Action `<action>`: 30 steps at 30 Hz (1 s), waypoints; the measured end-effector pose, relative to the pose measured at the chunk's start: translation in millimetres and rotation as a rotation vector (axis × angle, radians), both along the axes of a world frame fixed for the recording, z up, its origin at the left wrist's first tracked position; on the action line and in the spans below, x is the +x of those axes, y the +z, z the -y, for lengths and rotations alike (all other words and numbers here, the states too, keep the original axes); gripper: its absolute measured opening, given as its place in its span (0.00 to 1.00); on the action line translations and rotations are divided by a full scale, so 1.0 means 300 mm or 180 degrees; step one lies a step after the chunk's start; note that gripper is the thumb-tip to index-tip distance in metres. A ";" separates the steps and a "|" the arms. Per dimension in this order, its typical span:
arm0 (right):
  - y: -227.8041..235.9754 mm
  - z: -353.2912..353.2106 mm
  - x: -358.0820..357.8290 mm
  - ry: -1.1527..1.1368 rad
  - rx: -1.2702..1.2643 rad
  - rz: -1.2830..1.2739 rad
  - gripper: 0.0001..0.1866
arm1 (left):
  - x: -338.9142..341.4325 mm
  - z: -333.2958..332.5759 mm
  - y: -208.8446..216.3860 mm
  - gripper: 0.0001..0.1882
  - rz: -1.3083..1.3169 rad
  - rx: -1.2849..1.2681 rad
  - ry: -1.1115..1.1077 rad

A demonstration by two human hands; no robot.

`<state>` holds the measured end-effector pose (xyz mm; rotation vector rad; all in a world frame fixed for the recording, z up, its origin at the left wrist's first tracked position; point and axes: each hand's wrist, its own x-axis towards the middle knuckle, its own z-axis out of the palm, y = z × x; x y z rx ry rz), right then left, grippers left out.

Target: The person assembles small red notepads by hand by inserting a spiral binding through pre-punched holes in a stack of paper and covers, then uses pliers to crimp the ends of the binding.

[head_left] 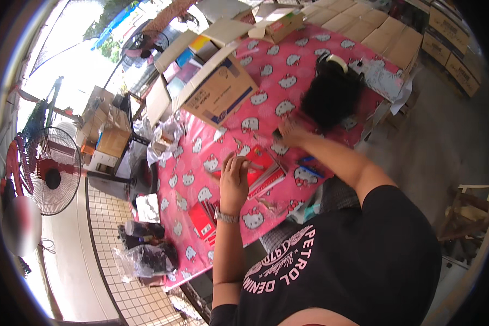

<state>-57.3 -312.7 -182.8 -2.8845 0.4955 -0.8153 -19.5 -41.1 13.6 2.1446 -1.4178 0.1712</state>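
Your left hand (234, 173) is upright over the left side of a stack of flat red paper-like packets (266, 173), its fingers close together and loosely curled; you cannot tell from here whether they pinch a packet. Your right hand (290, 133) reaches past the far side of that stack, by a small dark object (277, 133); whether its fingers close on it cannot be told.

The stack looks uneven, so steady it lightly with 1 hand and lift from a corner with the other; thin packets would probably slide if pushed from the side. Keep the smaller pile of red packets (202, 221), nearer your left forearm, apart so the 2 don't mix.

For room, use the pink cat-patterned tablecloth (228, 142) between the stack and the open brown cardboard box (220, 92). On the right, your elbow passes over the table's edge, and a blue-handled tool (311, 166) lies below that forearm; the black fluffy bundle (331, 98) limits reach beyond your right hand.
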 end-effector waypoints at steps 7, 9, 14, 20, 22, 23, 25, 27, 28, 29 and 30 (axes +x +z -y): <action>0.524 -0.128 -0.055 0.1598 0.4031 -0.0518 0.27 | 0.000 -0.076 0.001 0.16 0.0139 0.0429 0.0773; 0.593 -0.114 -0.087 0.2757 0.5230 -0.0594 0.28 | -0.013 -0.029 0.000 0.17 0.0430 0.0341 0.0585; 0.748 -0.093 -0.159 0.2942 0.3675 -0.1420 0.28 | -0.029 0.007 0.001 0.17 0.0404 0.0217 0.0409; 0.724 -0.118 -0.121 0.3148 0.4782 -0.1347 0.21 | -0.021 -0.006 0.014 0.19 0.0306 0.0097 0.0353; 0.723 -0.120 -0.124 0.3728 0.6203 -0.0989 0.22 | -0.006 -0.020 0.031 0.18 0.0242 0.0049 0.0331; 0.730 -0.118 -0.113 0.3491 0.4990 -0.1433 0.23 | -0.003 -0.022 0.028 0.18 0.0202 0.0070 0.0330; 0.737 -0.106 -0.071 0.2896 0.2587 -0.2048 0.23 | -0.004 -0.024 0.022 0.18 0.0155 0.0083 0.0288; 0.696 -0.118 -0.083 0.3256 0.4389 -0.1317 0.22 | 0.011 -0.029 0.027 0.17 0.0165 -0.0014 0.0277; 0.692 -0.124 -0.080 0.3501 0.5198 -0.1144 0.21 | 0.026 -0.037 0.035 0.15 0.0169 -0.0035 0.0197; 0.691 -0.129 -0.084 0.3665 0.6044 -0.0943 0.20 | 0.042 -0.035 0.029 0.15 0.0067 -0.0078 0.0143; 0.711 -0.134 -0.062 0.3207 0.4681 -0.1410 0.21 | 0.064 -0.035 0.029 0.14 -0.0007 -0.0107 0.0088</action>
